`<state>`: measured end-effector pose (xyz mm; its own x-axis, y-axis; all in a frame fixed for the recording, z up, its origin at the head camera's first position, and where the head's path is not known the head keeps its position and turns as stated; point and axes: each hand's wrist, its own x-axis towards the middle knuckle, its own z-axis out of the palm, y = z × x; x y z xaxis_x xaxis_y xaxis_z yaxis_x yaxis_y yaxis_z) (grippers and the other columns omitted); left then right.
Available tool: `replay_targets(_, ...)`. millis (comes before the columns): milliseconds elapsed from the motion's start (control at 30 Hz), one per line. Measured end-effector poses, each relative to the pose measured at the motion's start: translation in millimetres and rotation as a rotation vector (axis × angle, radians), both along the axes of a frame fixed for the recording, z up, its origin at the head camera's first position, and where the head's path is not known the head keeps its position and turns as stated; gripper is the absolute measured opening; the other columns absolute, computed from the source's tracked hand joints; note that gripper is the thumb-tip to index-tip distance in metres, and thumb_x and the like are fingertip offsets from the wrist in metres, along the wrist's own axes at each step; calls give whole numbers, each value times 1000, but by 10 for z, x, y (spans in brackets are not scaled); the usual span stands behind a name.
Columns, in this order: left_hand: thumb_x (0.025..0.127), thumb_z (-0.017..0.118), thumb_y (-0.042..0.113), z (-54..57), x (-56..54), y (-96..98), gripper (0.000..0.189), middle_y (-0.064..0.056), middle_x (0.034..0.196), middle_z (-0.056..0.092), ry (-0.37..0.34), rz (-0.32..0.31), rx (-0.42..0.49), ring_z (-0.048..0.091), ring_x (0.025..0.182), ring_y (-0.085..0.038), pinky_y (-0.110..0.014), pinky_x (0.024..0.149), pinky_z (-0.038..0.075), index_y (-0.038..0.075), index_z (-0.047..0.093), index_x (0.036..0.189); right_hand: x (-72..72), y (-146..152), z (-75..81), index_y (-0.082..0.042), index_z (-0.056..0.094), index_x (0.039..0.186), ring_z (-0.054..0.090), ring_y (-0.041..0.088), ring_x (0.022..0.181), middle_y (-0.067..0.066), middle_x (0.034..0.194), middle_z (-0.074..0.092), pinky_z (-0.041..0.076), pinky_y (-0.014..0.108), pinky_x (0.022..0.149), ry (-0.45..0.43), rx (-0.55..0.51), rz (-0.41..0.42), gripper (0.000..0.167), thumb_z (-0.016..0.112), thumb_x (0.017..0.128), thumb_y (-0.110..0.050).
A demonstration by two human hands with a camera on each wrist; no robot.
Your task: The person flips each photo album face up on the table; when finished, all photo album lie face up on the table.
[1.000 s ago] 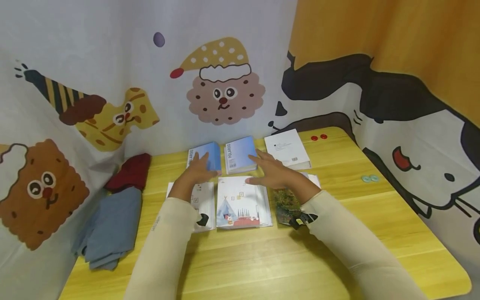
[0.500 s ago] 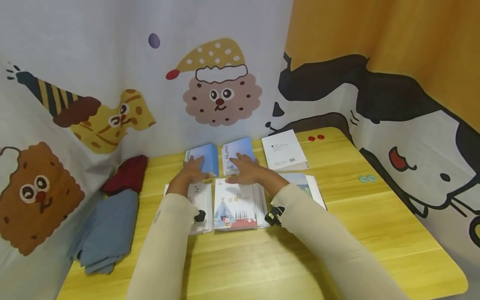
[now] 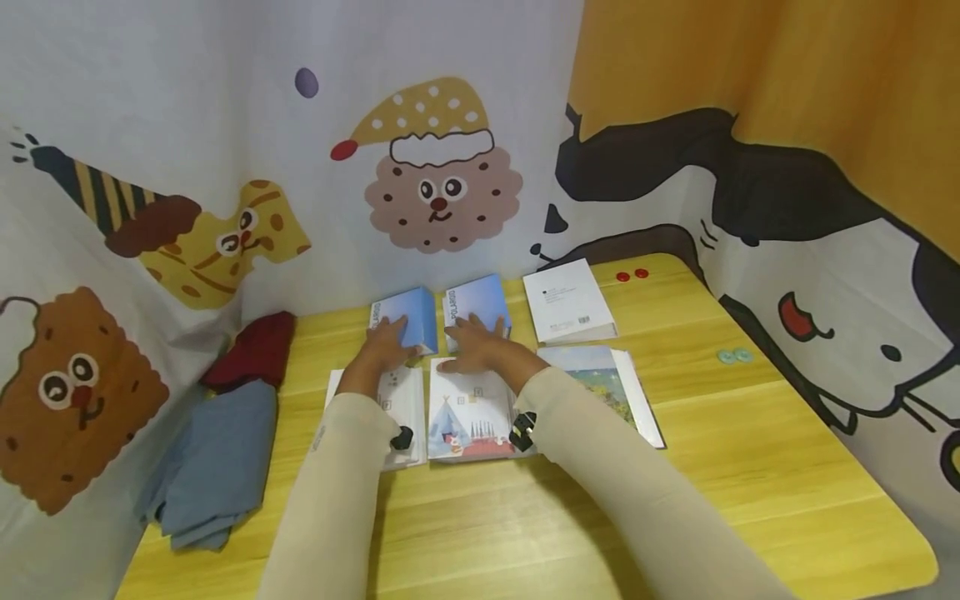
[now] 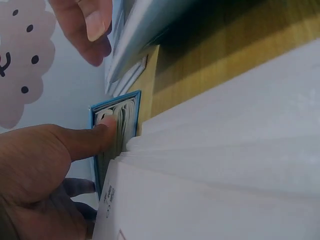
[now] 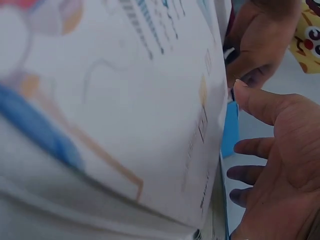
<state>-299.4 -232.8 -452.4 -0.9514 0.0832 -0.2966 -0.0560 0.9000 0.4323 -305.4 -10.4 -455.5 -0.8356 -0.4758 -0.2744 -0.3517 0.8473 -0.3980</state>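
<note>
Right hand (image 3: pixel 476 346): shifted leftward since a second ago, from beside the white book (image 3: pixel 570 300) to over the near part of the right blue book (image 3: pixel 480 298); wide, with relaxed, parted fingers; whether touching the cover, cannot tell.
Left hand (image 3: pixel 384 346): over the near part of the left blue book (image 3: pixel 418 315); wide across the fingers, with the thumb against the page edges in the left wrist view.
Back row: left blue book, right blue book and white book, lying side by side, apart, on the yellow table (image 3: pixel 787 492).
Front row: tent-print book (image 3: pixel 476 408) in the middle; front-left book (image 3: pixel 408 400) partly behind the left sleeve (image 3: pixel 322 500); landscape-print book (image 3: pixel 606 375) partly behind the right sleeve (image 3: pixel 645 475).
Table's left: red cloth (image 3: pixel 255 350), touching grey-blue cloth (image 3: pixel 221 467).
Table's right: red buttons (image 3: pixel 632 275), green buttons (image 3: pixel 733 357).
</note>
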Motion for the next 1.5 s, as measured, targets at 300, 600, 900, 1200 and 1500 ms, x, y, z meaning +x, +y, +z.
replay_targets(300, 112, 60, 34, -6, 15, 25, 80, -34, 179, 2, 19, -3, -11, 2, 163, -66, -75, 132, 13, 7, 19, 175, 171, -98, 93, -26, 37, 172, 3, 38, 174, 3, 184, 25, -14, 79, 129, -15, 34, 70, 86, 69, 101, -61)
replay_targets(600, 115, 53, 36, -45, 6, -19, 78, -34, 179, 8, 67, -42, 49, 8, 167, -57, -68, 136, 11, 2, 15, 175, 240, -112, 112, -21, 30, 174, 8, 40, 173, 4, 181, 31, -10, 77, 131, -12, -38, 100, 87, 66, 104, -58)
replay_targets(900, 117, 47, 43, -63, 54, -66, 82, -11, 185, 1, 151, -1, 331, 8, 170, -49, -69, 136, 8, 36, -9, 175, 207, 1, 178, -21, 16, 178, 17, 40, 171, 13, 181, 30, 8, 66, 138, 9, -299, 123, 91, 67, 107, -47)
replay_targets(1200, 118, 47, 27, -51, 117, -8, 85, -25, 183, 8, 159, 19, 592, 23, 166, -52, -66, 129, 36, 43, -16, 173, 238, -15, 145, -30, 10, 178, 26, 37, 169, 5, 185, 19, 23, 62, 136, 6, -493, 143, 97, 73, 105, -35)
replay_targets(1500, 113, 52, 4, -78, 129, -42, 92, -25, 183, 6, 225, 82, 639, 33, 160, -56, -63, 129, 36, 37, -7, 176, 233, -60, 71, -19, -1, 178, 39, 38, 163, 8, 185, 11, 28, 54, 136, -50, -559, 184, 104, 73, 106, -34)
